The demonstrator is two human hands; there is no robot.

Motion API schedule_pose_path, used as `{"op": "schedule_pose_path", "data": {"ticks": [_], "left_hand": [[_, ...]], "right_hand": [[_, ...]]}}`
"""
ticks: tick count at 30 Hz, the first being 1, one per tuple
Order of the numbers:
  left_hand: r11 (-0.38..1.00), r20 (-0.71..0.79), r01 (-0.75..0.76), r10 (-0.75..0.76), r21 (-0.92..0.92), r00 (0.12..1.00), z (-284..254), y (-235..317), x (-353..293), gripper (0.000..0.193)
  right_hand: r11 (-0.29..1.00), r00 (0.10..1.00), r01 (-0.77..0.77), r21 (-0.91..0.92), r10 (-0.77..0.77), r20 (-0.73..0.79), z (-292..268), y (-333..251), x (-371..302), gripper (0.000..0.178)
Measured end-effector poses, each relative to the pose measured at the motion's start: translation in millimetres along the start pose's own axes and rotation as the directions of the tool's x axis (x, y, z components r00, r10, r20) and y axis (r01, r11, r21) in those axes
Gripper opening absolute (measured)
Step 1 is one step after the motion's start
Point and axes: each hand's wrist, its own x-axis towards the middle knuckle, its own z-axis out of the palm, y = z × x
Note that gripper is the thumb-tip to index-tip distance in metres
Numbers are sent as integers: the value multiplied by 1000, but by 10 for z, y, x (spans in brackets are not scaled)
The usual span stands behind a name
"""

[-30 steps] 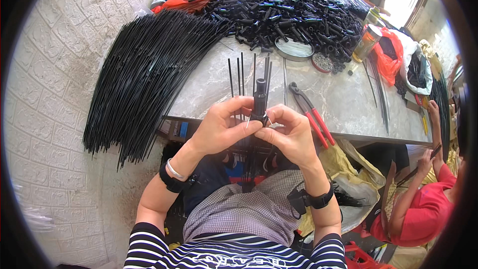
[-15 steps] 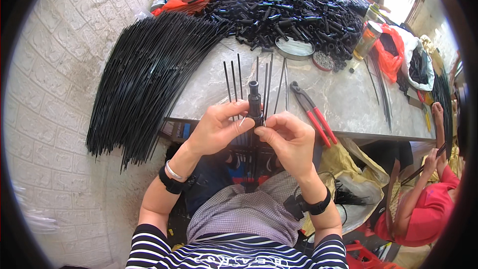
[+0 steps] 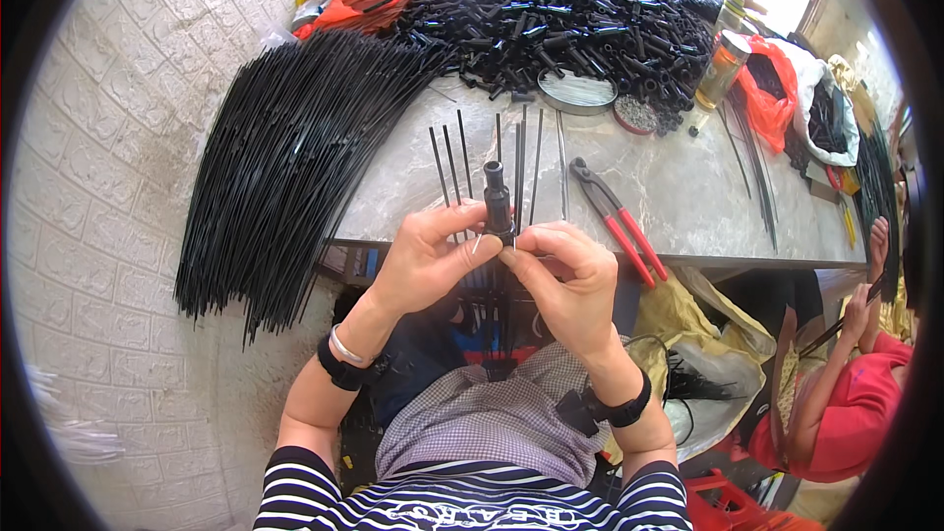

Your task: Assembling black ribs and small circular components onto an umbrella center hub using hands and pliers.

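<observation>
In front of me, at the table's front edge, a black tubular fitting (image 3: 498,201) stands upright between my hands. Several thin black rods (image 3: 450,165) stick up around it and continue below my fingers. My left hand (image 3: 421,264) is closed on the fitting's left side, thumb and fingers pinching near its base. From the right, my right hand (image 3: 572,273) pinches the same place, its thumb tip close to the left one. A short thin white wire (image 3: 478,244) shows by my left thumb. Its other end, and the fitting's lower part, are hidden by my fingers.
Red-handled pliers (image 3: 621,224) lie right of my hands. A rod bundle (image 3: 285,177) overhangs the table's left edge. Behind are a heap of black tubes (image 3: 570,20), a round tin of white wires (image 3: 578,90) and a jar (image 3: 723,69). A co-worker in red (image 3: 851,403) sits at right.
The whole view has shifted slightly. Both hands keep their pinch at the base of the fitting, and the rods around it lean a little differently.
</observation>
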Motion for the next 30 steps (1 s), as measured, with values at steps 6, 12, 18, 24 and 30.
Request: {"op": "schedule_pose_path", "data": {"ticks": [6,12,18,24,30], "left_hand": [[998,-119,-38,32,-48,992,87,3,-19,30],[999,-90,38,-40,-16,995,62,37,-27,32],[996,-59,72,-69,48,996,23,27,-35,33],[994,-50,46,-42,100,998,10,41,-35,35],[992,-31,47,-44,115,999,37,58,-11,37]], "right_hand": [[999,999,29,-28,-29,28,2,-25,39,8],[992,990,-125,-2,125,58,-17,-15,113,11],[934,944,-302,193,265,198,-119,9,250,26],[884,907,-388,261,315,281,-140,92,322,27],[866,898,-409,287,326,295,-148,121,343,26]]}}
